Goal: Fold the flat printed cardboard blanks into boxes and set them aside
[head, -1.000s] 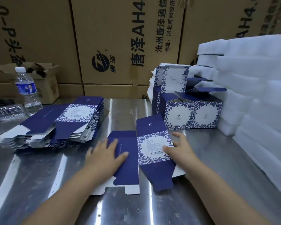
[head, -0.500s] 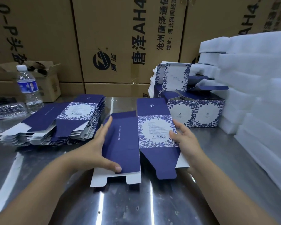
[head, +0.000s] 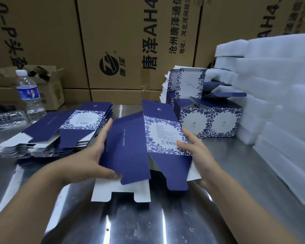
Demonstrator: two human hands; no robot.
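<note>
A flat blue-and-white printed cardboard blank (head: 130, 152) is lifted off the steel table (head: 165, 222) in front of me, bent along its middle crease. My left hand (head: 88, 159) grips its plain blue left panel, thumb on the front near the lower edge. My right hand (head: 197, 152) holds the floral right panel at its edge, thumb on the barcode. A stack of flat blanks (head: 60, 131) lies to the left. Two folded boxes (head: 211, 122) stand at the back right with their top flaps open.
White foam slabs (head: 278, 103) are piled along the right side. More printed blanks (head: 183, 83) stand upright behind the folded boxes. A water bottle (head: 29, 95) and a clear plastic tray (head: 5, 118) sit at the far left. Large brown cartons (head: 130, 41) wall the back.
The blank lay flat under both hands a second ago. Both hands have raised it off the table and it now bends at the middle crease, its left panel swinging forward.
</note>
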